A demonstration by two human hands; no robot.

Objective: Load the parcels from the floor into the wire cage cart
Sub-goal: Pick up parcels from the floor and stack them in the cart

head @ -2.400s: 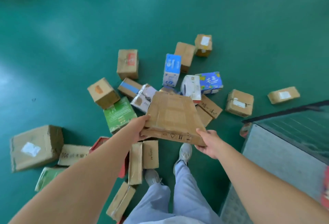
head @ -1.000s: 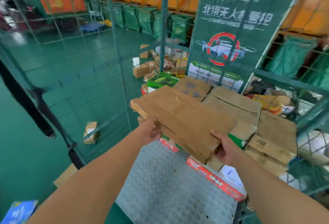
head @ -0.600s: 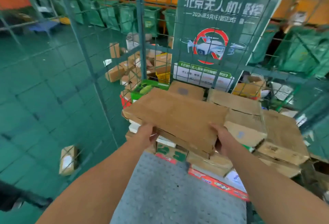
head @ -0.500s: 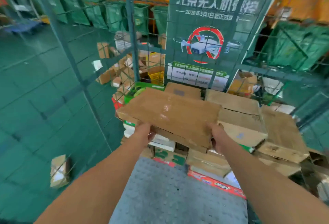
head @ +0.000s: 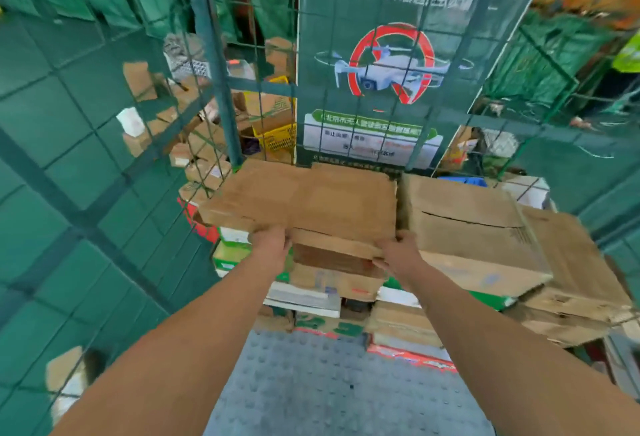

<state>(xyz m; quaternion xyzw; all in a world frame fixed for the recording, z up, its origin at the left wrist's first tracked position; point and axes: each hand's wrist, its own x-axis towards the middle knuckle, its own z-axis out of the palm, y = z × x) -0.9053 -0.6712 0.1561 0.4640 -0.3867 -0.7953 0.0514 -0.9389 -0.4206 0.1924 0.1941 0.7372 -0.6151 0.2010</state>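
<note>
A flat brown cardboard parcel [head: 304, 198] lies on top of the stacked parcels inside the green wire cage cart [head: 207, 65], against the back left corner. My left hand [head: 272, 245] holds its near edge on the left, and my right hand [head: 398, 254] grips the near right corner. To its right sits a large brown box [head: 464, 224]. Under it are smaller cartons, white and green ones among them [head: 304, 297]. The cart's grey studded floor [head: 311, 383] shows in front of the stack.
A green banner [head: 391, 65] with a crossed-out drone hangs on the cage's back wall. Loose parcels [head: 194, 151] lie on the green floor beyond the left mesh, and one box [head: 65, 373] lies outside at the lower left. Green sacks hang in the background.
I carried the flat parcel from the floor pile into the cage. Over the last second it moved forward and down onto the top of the stack, both hands staying on its near edge.
</note>
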